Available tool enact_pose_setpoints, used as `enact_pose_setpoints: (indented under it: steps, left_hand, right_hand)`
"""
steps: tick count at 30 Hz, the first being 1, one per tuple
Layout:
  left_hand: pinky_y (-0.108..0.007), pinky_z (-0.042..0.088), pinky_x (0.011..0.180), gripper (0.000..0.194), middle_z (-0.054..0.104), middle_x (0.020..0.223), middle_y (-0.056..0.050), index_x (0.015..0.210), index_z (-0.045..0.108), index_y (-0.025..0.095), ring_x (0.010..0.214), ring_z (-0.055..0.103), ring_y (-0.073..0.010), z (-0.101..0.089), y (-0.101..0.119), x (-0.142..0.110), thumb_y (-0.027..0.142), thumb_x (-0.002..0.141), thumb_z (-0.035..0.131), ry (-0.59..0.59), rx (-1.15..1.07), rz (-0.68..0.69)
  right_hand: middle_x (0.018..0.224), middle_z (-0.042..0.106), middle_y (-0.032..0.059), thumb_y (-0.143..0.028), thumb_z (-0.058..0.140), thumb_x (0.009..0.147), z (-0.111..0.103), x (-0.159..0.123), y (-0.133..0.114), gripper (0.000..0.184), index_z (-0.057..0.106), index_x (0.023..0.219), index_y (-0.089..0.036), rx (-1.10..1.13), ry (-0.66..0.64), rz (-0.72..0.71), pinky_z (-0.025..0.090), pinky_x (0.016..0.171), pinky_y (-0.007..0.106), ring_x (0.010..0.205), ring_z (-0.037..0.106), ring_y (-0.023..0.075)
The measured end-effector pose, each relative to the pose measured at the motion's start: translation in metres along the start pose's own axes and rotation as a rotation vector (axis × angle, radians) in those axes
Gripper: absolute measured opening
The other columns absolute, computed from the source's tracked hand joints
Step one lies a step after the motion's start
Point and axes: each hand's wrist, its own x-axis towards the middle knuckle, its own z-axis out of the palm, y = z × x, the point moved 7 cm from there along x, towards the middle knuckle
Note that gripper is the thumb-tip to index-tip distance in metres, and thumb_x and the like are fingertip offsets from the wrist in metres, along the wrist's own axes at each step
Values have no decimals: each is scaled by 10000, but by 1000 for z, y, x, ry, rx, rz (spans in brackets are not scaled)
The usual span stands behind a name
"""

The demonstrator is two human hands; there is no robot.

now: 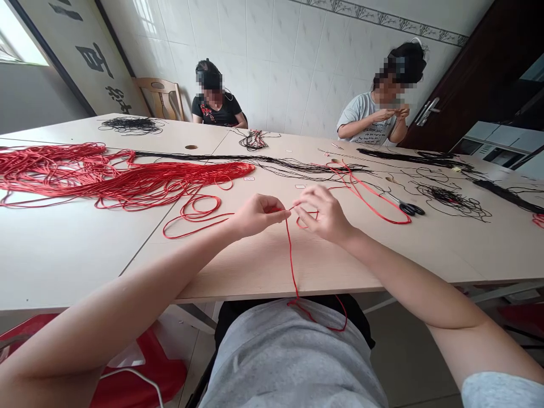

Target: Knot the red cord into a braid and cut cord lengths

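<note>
Above the near part of the table, my left hand (262, 216) pinches a red cord (290, 249) between thumb and index finger. From that pinch the cord hangs past the table edge and curls on the lap of my grey shirt. My right hand (321, 212) faces it from the right, thumb and index finger closed on a short stretch of the same cord. A small gap separates the two hands' fingertips. Looser red cord lies on the table behind both hands. Any knot between the fingers is too small to make out.
A big heap of red cord (170, 184) spreads over the left of the table (255, 266). Black cord bundles (135, 124) lie farther back and right. Black-handled scissors (410, 209) rest at the right. Two people (219, 107) sit across; one (374, 119) raises both hands.
</note>
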Motion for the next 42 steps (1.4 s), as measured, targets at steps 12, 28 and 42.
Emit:
enact_pose_setpoints:
  steps: [12,28,42]
  left_hand:
    - [-190,250,404,308,386,445,52,699,516,145,416,332,-59,10,-3,1,409,836,437,-66,42,-51]
    - [-211,322,445,280,401,600,26,679,401,178,481,358,-70,7,-14,0,381,866,356,-129,72,-95]
    - [-210,303,459,375,397,606,24,683,465,153,508,353,-66,25,-3,-6,494,828,410,-270,24,-15]
  right_hand:
    - [583,498,-3,-333,401,897,43,-17,-13,329,500,635,-160,-49,-398,246,253,502,228,517,410,84]
    - [731,540,45,-344,470,864,22,-12,-10,256,599,717,-179,-19,-356,47,387,706,292,766,507,162]
    - [1158,546,85,-147,525,726,19,-7,0,289,557,1011,-186,272,-209,233,291,1013,480,1152,456,240]
